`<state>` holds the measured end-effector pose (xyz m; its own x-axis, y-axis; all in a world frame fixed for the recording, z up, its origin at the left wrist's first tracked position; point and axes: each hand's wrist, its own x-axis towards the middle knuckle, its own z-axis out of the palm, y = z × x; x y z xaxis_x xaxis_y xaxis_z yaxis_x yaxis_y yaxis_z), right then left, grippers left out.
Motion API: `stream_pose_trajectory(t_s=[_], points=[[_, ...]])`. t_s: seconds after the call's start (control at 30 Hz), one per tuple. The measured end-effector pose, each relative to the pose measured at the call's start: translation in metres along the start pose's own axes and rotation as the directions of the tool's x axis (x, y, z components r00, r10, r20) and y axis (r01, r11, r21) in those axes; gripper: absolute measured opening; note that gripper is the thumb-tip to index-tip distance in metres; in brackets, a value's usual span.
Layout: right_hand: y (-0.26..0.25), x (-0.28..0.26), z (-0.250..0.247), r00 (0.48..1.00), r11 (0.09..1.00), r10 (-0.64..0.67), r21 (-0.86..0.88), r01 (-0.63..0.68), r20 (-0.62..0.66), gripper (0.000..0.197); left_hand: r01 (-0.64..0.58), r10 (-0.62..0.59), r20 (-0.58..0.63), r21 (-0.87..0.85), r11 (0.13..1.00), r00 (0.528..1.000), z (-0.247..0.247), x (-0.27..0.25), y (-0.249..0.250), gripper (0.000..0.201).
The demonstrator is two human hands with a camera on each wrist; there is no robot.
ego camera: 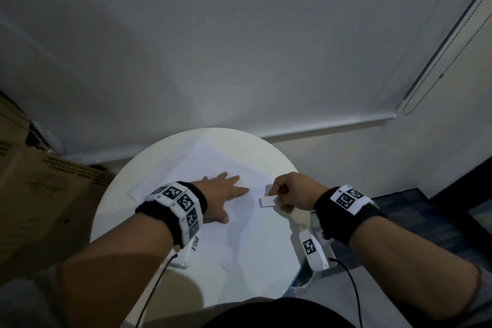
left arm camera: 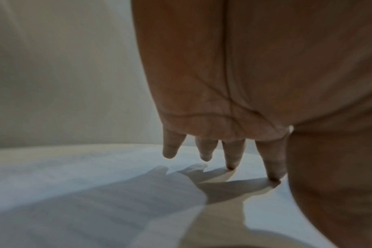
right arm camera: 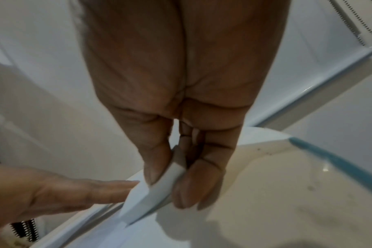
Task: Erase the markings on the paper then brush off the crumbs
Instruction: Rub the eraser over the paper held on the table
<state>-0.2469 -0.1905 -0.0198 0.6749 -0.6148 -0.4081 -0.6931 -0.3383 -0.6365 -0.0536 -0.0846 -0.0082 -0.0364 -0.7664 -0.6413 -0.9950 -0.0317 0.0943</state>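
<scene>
While left hand [ego camera: 222, 196] lies flat, fingers spread, pinning paper [ego camera: 213, 165] on round white table [ego camera: 127, 194], right hand [ego camera: 291, 190] pinches white eraser [ego camera: 267, 201] above sheet's right edge. Risks: hard strokes w/ weak hold-down crease or tear sheet; markings too faint to see, so spots may get missed.

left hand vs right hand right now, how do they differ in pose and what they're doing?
The left hand lies spread with straight fingers on the white sheet of paper; the right hand has curled fingers. The left hand holds nothing, only pressing the paper; the right hand pinches a white rectangular eraser between thumb and fingers. Shared: both wear black wristbands with printed markers and are over the round white table.
</scene>
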Motion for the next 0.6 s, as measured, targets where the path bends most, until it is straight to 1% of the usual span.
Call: stream_pose_trajectory(t_s=[0.1,0.2,0.27,0.37,0.43,0.53,0.57,0.6], points=[[0.002,-0.001,-0.003,0.989,0.995,0.029,0.101,-0.015,-0.144,0.024,-0.030,0.026,-0.061,-0.068,0.997,0.998,0.010,0.001,0.013,0.093],[0.005,-0.001,-0.005,0.977,0.992,0.044,0.125,-0.018,-0.210,0.025,-0.012,0.007,-0.059,-0.091,0.996,0.998,0.016,0.001,0.017,0.097],[0.004,-0.001,-0.005,0.974,0.992,0.045,0.129,-0.017,-0.222,0.022,-0.010,0.007,-0.042,-0.073,0.997,0.999,0.017,-0.001,0.015,0.098],[0.002,-0.003,-0.002,0.975,0.995,0.044,0.097,-0.023,-0.219,0.019,-0.022,0.017,-0.044,-0.103,0.994,0.999,0.022,-0.004,0.011,0.100],[0.001,-0.005,0.001,0.980,0.999,0.032,0.043,-0.024,-0.196,0.018,-0.013,0.003,-0.077,-0.136,0.991,0.997,0.024,-0.008,0.011,0.097],[0.002,-0.009,0.005,0.985,1.000,0.019,-0.021,-0.023,-0.172,0.015,0.012,-0.038,-0.180,-0.147,0.989,0.983,0.024,-0.012,0.020,0.088],[0.002,-0.010,0.006,0.985,0.999,0.016,-0.031,-0.022,-0.169,0.014,0.010,-0.038,-0.204,-0.140,0.990,0.978,0.024,-0.011,0.023,0.088],[0.002,-0.010,0.007,0.985,0.999,0.016,-0.040,-0.023,-0.171,0.014,0.009,-0.036,-0.197,-0.138,0.990,0.980,0.025,-0.009,0.024,0.091]])
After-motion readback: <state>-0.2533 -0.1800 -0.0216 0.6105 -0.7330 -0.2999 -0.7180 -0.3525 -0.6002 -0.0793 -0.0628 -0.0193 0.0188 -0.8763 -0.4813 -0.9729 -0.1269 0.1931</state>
